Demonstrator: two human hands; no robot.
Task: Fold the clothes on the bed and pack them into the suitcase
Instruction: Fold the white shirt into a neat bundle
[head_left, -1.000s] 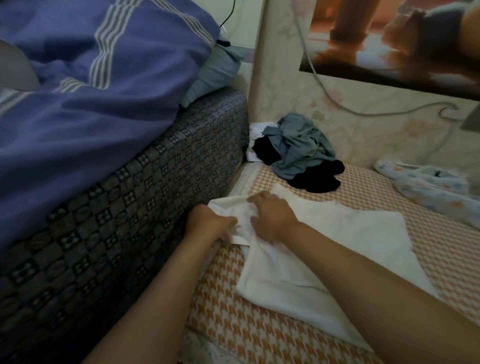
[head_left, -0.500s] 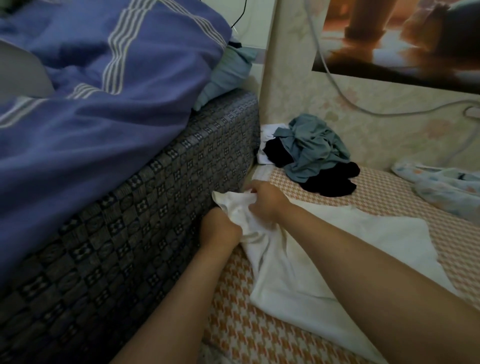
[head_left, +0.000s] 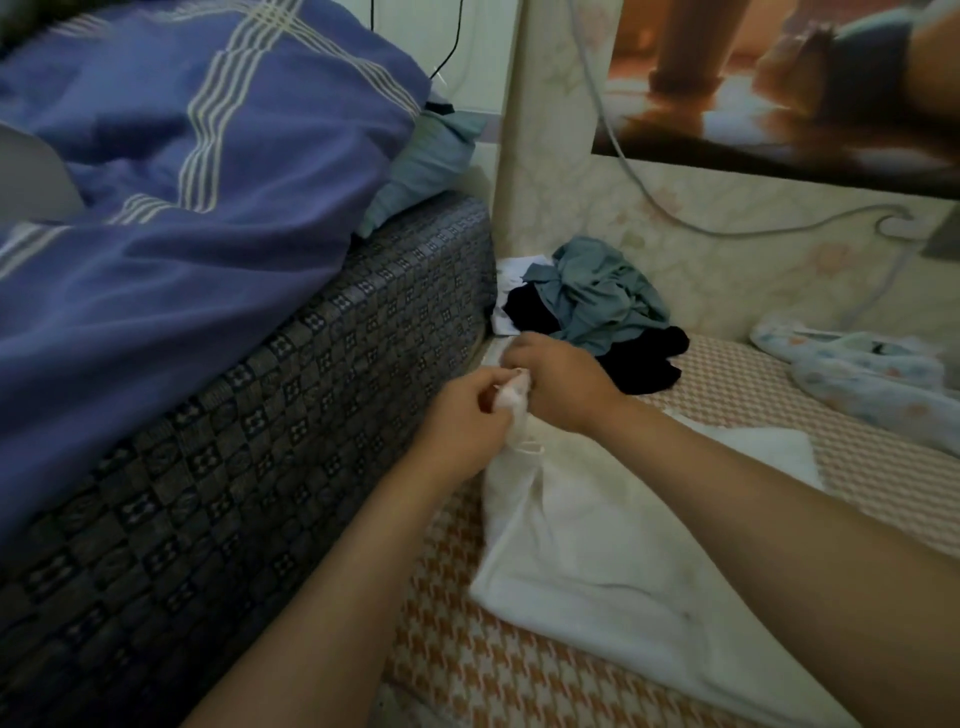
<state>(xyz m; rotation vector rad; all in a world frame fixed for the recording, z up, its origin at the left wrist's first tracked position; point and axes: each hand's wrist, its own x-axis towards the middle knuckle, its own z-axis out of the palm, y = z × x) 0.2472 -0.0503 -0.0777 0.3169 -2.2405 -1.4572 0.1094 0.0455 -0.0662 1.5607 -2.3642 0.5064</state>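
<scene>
White garment (head_left: 597, 545): it lies on the orange houndstooth sheet (head_left: 493, 670) of the lower bed, close against the dark checked mattress side (head_left: 260, 441). The near part is spread on the sheet. The far end is gathered into a bunch and raised at the hands.

Left hand (head_left: 467, 415): thumb and fingers pinch the bunched end. Right hand (head_left: 556, 384): just beyond the left, with its fingers curled round the same bunch. Both grips meet at one point of the cloth. In my judgement this is to find an edge or corner and pull the white garment straight before the first fold. No crease or fold line is visible yet.

Remaining clothes: a loose pile sits at the head of the sheet, against the wall. It has a grey-green garment (head_left: 597, 291) on top, a black garment (head_left: 644, 358) under and beside it, and a scrap of white at its left edge. The pile is near the right hand and apart from it. I judge all of it unfolded.

Containers: no suitcase is in view, so whether anything has been packed cannot be confirmed.

Surroundings: a blue striped duvet (head_left: 208, 208) is heaped on the higher mattress. A floral cloth (head_left: 857, 374) lies at the far right, well apart from the work.
</scene>
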